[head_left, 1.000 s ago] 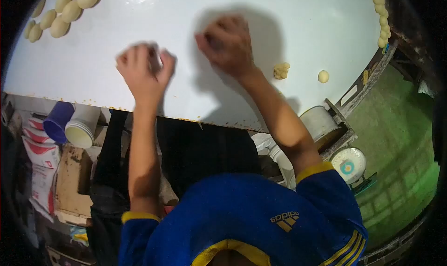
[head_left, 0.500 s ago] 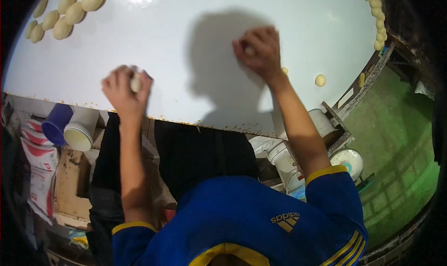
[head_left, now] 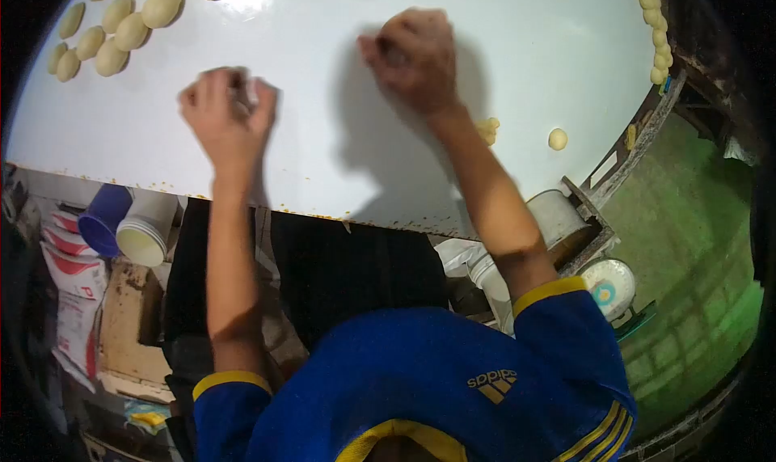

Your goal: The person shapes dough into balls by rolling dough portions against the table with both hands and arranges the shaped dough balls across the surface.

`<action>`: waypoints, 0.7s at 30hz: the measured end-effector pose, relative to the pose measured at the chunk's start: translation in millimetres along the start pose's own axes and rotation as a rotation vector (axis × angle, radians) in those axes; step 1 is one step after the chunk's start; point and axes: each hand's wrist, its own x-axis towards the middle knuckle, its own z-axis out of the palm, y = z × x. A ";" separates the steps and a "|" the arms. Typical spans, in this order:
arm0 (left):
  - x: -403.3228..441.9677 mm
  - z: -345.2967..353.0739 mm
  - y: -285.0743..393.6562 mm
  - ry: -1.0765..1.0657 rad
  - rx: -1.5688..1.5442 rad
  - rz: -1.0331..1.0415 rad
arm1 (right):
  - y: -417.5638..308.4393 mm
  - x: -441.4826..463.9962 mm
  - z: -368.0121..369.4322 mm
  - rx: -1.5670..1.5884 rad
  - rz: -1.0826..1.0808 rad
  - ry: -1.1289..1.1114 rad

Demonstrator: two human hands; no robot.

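My left hand point(head_left: 227, 110) is cupped palm down on the white tabletop point(head_left: 299, 139), fingers curled and slightly blurred. A dough ball showed in its grip half a second ago; now the fingers and their shadow hide it. Farther out and to the right, my right hand point(head_left: 416, 62) curls the same way around another dough ball, also hidden from view now. Beside my right forearm lies a small lumpy piece of dough point(head_left: 488, 130). A single round dough ball point(head_left: 558, 139) rests to the right of it.
Several flattened dough pieces point(head_left: 131, 31) lie at the far left of the table. A row of small dough balls point(head_left: 660, 37) lines its right edge. Below the front edge stand a blue bucket point(head_left: 105, 219), a white bucket point(head_left: 144, 240), a metal pot point(head_left: 558, 218) and a dial scale point(head_left: 608, 288).
Both hands have slid away from me across the table, the right one also leftward. The dough visible in them earlier is now covered. More of the lumpy piece by my right forearm shows.
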 end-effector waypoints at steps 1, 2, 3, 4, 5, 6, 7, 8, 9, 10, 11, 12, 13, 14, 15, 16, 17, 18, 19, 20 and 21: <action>-12.2 5.0 9.1 -0.040 -0.026 0.011 | -9.2 -12.3 -3.0 0.000 -0.004 0.009; -30.7 6.7 11.1 -0.061 -0.040 0.025 | -15.9 -34.0 -3.1 0.054 -0.006 -0.010; -52.6 5.3 13.2 -0.088 -0.056 0.034 | -19.8 -51.3 -5.4 0.109 -0.003 -0.037; -68.3 0.7 4.8 -0.046 -0.030 0.055 | -10.1 -60.1 -22.0 0.124 -0.043 -0.079; -70.5 -6.2 -16.6 -0.037 -0.054 0.056 | 8.3 -57.8 -35.5 0.123 -0.052 -0.075; -62.0 -10.8 -32.1 -0.037 -0.018 0.009 | 29.1 -51.7 -44.1 0.009 -0.026 -0.117; -47.0 -17.9 -38.7 -0.041 0.020 -0.040 | 31.9 -36.6 -46.9 -0.102 0.003 -0.160; -26.9 -12.3 -43.6 0.013 0.067 0.034 | 30.6 -20.0 -36.7 -0.128 0.039 -0.057; -4.6 -5.0 -30.4 0.074 0.069 0.090 | 20.4 -11.3 -22.6 -0.116 0.029 -0.045; 2.0 1.2 -14.9 0.017 0.004 0.039 | 7.4 -3.7 -9.9 -0.053 0.025 0.000; 4.4 5.5 -1.1 -0.045 -0.061 -0.012 | -5.1 0.4 -3.4 0.012 0.024 0.041; -6.7 8.8 11.0 -0.047 -0.086 -0.003 | -13.9 -16.8 -1.9 0.049 0.068 -0.050; -26.5 8.6 14.6 -0.047 -0.109 0.007 | -16.0 -36.7 -3.7 0.070 0.034 -0.073; -46.4 2.9 8.6 -0.044 -0.084 0.033 | -12.8 -51.8 -11.5 0.088 0.003 -0.097; -60.4 -1.7 0.3 -0.039 -0.059 0.061 | -1.4 -57.1 -25.3 0.068 -0.034 -0.132; -63.2 -8.8 -20.8 -0.028 -0.024 0.059 | 15.4 -57.8 -37.6 0.044 -0.070 -0.164; -51.4 -19.5 -38.3 -0.033 0.040 0.041 | 32.0 -52.7 -41.7 -0.010 -0.049 -0.146; -33.5 -22.5 -42.8 -0.001 0.069 0.019 | 37.4 -33.6 -38.2 -0.072 -0.034 -0.107; -12.3 -22.6 -46.6 0.033 0.097 -0.003 | 39.0 -13.1 -36.0 -0.135 -0.019 -0.067; 8.2 -14.4 -36.3 0.085 0.063 -0.015 | 30.1 -1.5 -27.2 -0.129 -0.031 -0.053; 21.4 -6.7 -26.8 0.088 0.022 0.016 | 12.7 8.4 -15.1 -0.084 0.010 -0.008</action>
